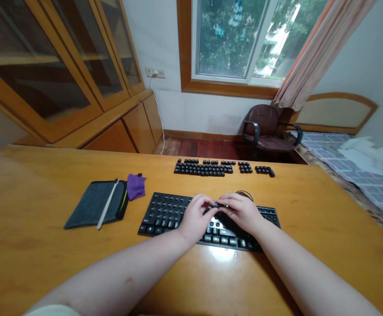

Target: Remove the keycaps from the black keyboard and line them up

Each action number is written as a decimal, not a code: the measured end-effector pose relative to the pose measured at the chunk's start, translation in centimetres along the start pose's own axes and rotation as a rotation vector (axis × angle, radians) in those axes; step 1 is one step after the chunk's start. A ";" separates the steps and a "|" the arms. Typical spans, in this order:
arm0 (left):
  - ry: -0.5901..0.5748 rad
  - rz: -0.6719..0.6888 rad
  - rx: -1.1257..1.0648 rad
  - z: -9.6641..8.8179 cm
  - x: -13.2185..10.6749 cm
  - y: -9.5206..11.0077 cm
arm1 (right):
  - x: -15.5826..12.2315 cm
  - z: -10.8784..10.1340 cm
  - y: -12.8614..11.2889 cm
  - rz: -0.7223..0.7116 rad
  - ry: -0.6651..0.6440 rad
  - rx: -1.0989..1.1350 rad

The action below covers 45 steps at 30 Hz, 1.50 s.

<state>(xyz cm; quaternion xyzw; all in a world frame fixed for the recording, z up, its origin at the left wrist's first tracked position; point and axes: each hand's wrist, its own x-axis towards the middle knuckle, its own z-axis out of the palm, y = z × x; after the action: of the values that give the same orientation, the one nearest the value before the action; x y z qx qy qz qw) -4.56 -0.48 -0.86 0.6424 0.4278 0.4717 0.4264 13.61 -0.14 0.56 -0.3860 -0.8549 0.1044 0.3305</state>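
A black keyboard point(165, 210) lies on the desk in front of me, with many of its keycaps off and bare key posts showing. My left hand point(198, 217) rests over its middle, thumb and fingertips curled together. Opposite it, my right hand point(240, 210) has its fingers bent in toward the same spot, so the fingertips of both hands nearly meet. Whatever small thing lies between them is hidden. Keycaps still sit along the keyboard's front rows. Loose black keycaps point(204, 169) stand in ordered groups near the desk's far edge.
Left of the keyboard, a dark grey pouch point(91, 204) carries a thin pale stick point(108, 204). A purple cloth point(136, 186) lies beside it. Behind the keyboard is a coiled black cable point(245, 193). Beyond the wooden desk point(40, 193) stand a chair point(263, 125) and a bed.
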 end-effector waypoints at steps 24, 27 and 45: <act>-0.002 -0.001 -0.002 -0.1 0.0 -0.2 | 4.8 -0.9 9.7 0.743 -0.179 -0.505; -0.007 0.001 0.003 -0.1 0.0 -0.2 | 5.0 -0.7 9.6 0.696 -0.160 -0.530; -0.041 0.023 0.022 -0.1 0.0 -0.1 | 5.7 -0.2 9.5 0.732 -0.160 -0.565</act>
<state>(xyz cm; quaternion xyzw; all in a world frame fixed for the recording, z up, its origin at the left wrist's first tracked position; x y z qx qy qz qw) -4.70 -0.40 -0.92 0.6613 0.4167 0.4588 0.4226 16.62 10.50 -0.63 -0.7279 -0.6801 0.0069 0.0870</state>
